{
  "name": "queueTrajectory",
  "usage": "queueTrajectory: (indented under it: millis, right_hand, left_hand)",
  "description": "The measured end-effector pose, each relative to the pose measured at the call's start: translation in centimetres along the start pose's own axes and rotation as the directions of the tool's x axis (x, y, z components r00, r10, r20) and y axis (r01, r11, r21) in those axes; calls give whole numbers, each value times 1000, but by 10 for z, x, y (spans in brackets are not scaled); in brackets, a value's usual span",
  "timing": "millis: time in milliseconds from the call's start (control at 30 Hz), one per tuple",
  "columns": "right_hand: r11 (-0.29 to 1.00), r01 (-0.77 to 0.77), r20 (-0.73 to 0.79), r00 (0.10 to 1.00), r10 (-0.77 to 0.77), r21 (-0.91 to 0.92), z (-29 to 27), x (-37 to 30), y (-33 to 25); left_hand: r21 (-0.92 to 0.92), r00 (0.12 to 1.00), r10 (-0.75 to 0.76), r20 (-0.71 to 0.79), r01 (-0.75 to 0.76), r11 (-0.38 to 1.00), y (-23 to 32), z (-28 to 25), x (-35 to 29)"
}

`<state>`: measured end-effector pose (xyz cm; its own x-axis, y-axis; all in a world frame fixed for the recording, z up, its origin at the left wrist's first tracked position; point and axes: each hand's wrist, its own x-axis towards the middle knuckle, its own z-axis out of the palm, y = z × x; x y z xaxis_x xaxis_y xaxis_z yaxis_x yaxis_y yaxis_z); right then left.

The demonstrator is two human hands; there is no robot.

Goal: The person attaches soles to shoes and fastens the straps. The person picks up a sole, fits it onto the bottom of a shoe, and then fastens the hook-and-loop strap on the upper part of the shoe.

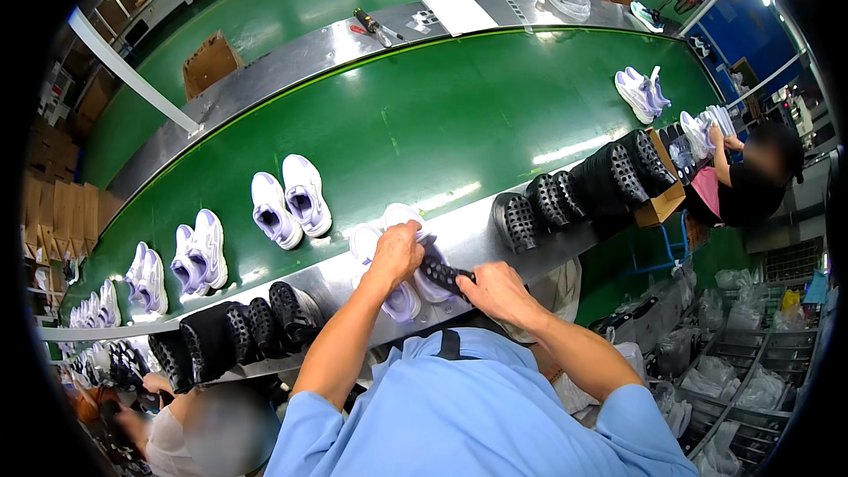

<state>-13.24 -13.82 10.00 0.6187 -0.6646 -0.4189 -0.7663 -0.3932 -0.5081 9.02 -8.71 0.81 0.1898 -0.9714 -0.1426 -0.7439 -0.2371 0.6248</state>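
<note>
A pair of white and lavender sneakers (404, 303) is right in front of me at the belt's near edge, toes pointing away. My left hand (397, 254) is closed over the front of the right-hand sneaker, covering part of both shoes. In my right hand (502, 292) is a black, dotted, shoe-shaped piece (442, 274), gripped at its near end. Its far end reaches to the opening of that same sneaker; how far inside it goes is hidden.
More sneaker pairs (291, 201) stand along the green belt (424, 115). Black dotted pieces (515, 223) line the metal ledge (477, 234) on both sides of me. One co-worker (746, 168) is at the right, another (212, 433) at the lower left. A screwdriver (371, 26) lies across the belt.
</note>
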Motion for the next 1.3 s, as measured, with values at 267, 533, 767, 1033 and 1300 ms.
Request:
queueTrajectory:
  millis: [267, 533, 767, 1033, 1300]
  right_hand:
    - [989, 9, -231, 972, -44, -149, 82, 54, 21]
    - [981, 190, -461, 874, -152, 37, 68, 37, 65]
    - [995, -68, -309, 950, 41, -77, 79, 78, 58]
    - [976, 69, -266, 956, -124, -205, 85, 85, 72]
    - [974, 143, -94, 982, -161, -178, 87, 72, 26]
  left_hand:
    - [-170, 974, 217, -63, -225, 959, 8, 40, 14]
    - [-457, 979, -198, -35, 161, 875, 29, 55, -24]
    - [-280, 840, -491, -230, 426, 860, 35, 91, -11]
    - [-152, 875, -458, -155, 437, 886, 49, 27, -132]
    - [-356, 783, -554, -282, 451, 819, -11, 65, -134]
